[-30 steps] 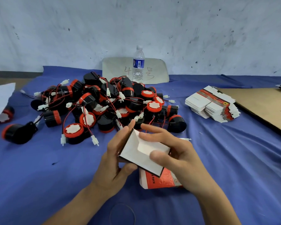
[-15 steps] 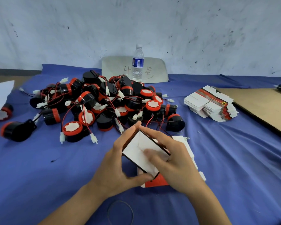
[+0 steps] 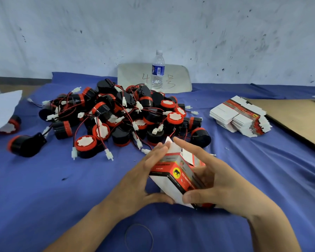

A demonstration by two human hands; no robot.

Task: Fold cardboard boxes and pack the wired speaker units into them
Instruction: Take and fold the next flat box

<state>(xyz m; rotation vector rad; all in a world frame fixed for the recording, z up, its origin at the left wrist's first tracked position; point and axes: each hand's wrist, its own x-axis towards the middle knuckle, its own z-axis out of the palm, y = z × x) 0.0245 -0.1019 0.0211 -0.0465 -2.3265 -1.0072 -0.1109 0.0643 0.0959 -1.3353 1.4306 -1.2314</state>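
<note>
Both hands hold one small cardboard box [image 3: 173, 176], white with a red band and a yellow round logo, above the blue cloth. My left hand [image 3: 140, 180] grips its left side, thumb under the lower edge. My right hand [image 3: 218, 180] grips its right side, thumb at the bottom corner, index finger over the raised top flap. More red cardboard lies partly hidden under the box. A big pile of black and red wired speaker units [image 3: 116, 117] lies just beyond. A stack of flat unfolded boxes [image 3: 240, 118] sits at the right.
A water bottle [image 3: 158, 70] stands at the back in front of a pale board [image 3: 135, 77]. A brown cardboard sheet [image 3: 296, 119] lies far right. Two loose speaker units [image 3: 25, 145] lie at the left near a white sheet [image 3: 2, 108]. A rubber band [image 3: 139, 237] lies near me.
The box has been turned over in my hands: before it showed its white inner side, now its printed red and yellow faces point up. Both hands keep hold of it.
</note>
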